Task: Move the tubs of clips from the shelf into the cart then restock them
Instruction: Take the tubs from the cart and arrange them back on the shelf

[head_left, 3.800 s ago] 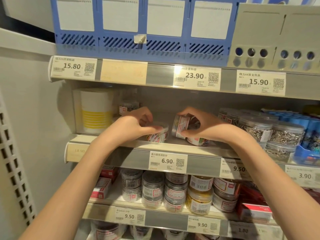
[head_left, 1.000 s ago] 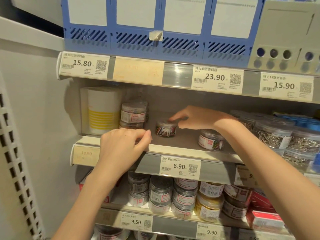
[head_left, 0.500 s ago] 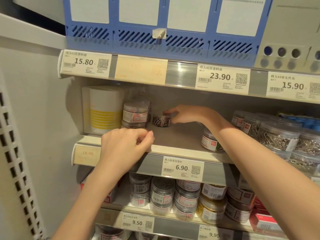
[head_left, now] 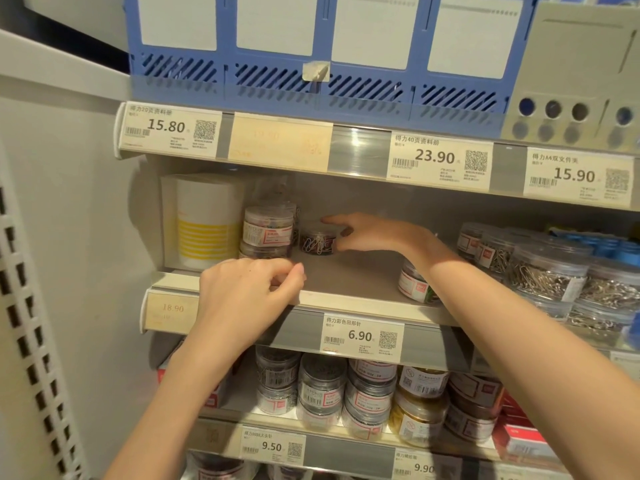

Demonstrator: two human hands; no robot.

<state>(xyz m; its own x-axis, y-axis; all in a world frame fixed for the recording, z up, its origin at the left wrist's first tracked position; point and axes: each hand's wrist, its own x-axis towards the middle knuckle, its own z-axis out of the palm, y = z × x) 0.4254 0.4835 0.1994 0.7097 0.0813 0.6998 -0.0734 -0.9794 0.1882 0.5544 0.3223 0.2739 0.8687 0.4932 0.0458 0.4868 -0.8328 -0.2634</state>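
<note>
Mid-frame on the shelf (head_left: 346, 282), a lone tub (head_left: 317, 241) sits deep at the back — just right of a two-tub stack (head_left: 267, 233). Right hand (head_left: 367, 233) touches its right side; left hand (head_left: 242, 292) rests lower left, at the shelf's front edge.

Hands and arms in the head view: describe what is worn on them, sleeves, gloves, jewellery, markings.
Both forearms are bare up to the frame's lower edge, with no sleeve in view. The left hand and the right hand wear no gloves. No watch, bracelet or ring shows on either wrist or on the visible fingers. No markings show on either arm.
</note>
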